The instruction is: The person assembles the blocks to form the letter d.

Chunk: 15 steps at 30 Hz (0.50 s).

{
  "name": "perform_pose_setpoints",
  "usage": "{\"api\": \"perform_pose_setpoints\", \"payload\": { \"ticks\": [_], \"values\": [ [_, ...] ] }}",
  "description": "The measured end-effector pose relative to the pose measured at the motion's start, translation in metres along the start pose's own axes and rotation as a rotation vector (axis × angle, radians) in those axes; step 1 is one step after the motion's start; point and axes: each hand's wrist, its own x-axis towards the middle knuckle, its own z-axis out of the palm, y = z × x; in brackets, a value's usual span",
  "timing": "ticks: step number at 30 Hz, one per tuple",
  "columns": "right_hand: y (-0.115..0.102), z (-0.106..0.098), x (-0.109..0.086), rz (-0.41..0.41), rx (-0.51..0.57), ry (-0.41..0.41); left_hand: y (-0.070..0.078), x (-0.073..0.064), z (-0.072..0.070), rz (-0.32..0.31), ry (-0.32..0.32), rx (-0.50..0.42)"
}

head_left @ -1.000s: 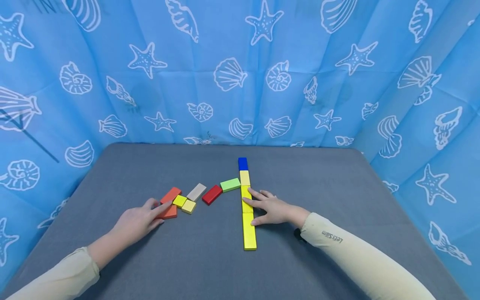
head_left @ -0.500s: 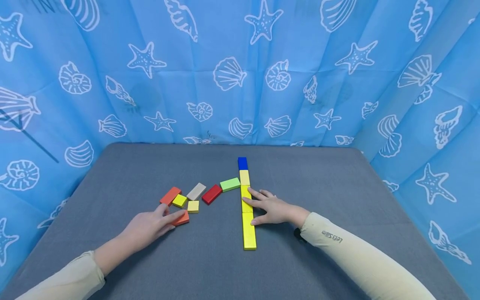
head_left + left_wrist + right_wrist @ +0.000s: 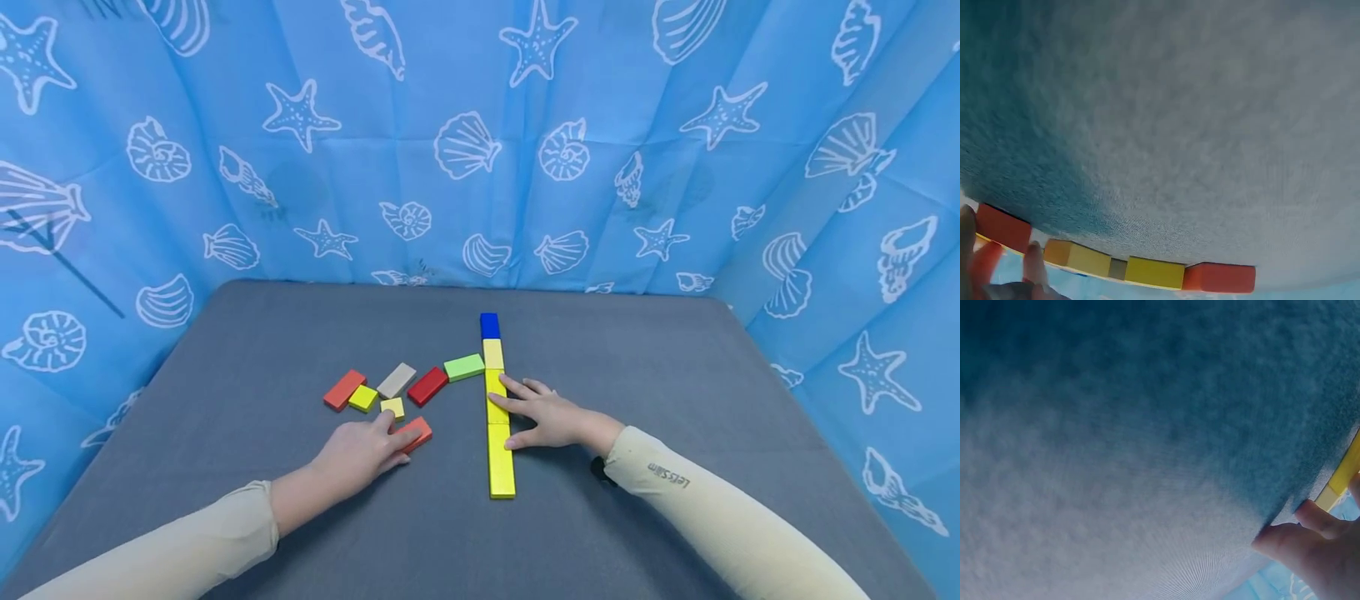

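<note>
In the head view my left hand [image 3: 356,457] pinches an orange block [image 3: 422,431] lying on the table. The left wrist view has fingers on both sides of that block. Just beyond the hand is a small pale yellow block [image 3: 395,407]. My right hand [image 3: 553,418] is spread, its fingertips resting on a long yellow block [image 3: 494,410] and its thumb at the edge of another yellow block [image 3: 502,471]. These stand end to end with a cream block [image 3: 492,353] and a blue block [image 3: 490,326]. A light green block [image 3: 464,367] touches the line's left side.
Left of the line lie a red block [image 3: 428,386], a beige block [image 3: 397,380], a small yellow block [image 3: 363,398] and a second orange block [image 3: 345,389]. The grey table [image 3: 637,358] is backed by a blue curtain [image 3: 420,175] with white shell prints.
My left hand has slid the orange block rightward, away from the other orange one. The small pale yellow block has shifted right, apart from the yellow one. My right hand has stayed in place.
</note>
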Motion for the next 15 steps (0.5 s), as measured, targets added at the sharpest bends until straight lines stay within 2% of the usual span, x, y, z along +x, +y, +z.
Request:
{"api": "perform_pose_setpoints", "payload": {
  "ticks": [3, 7, 11, 15],
  "values": [
    [0.000, 0.001, 0.000, -0.008, 0.007, -0.003, 0.000, 0.004, 0.002, -0.050, 0.002, 0.048],
    [0.000, 0.000, -0.001, -0.007, 0.013, 0.003, -0.005, 0.005, 0.002, -0.103, 0.018, 0.052],
    [0.001, 0.000, 0.000, 0.005, 0.010, -0.001, -0.013, 0.005, 0.002, -0.120, 0.028, 0.039],
    [0.001, -0.001, 0.000, 0.011, 0.006, -0.011, -0.022, 0.006, 0.003, -0.141, -0.008, 0.032]
  ]
}}
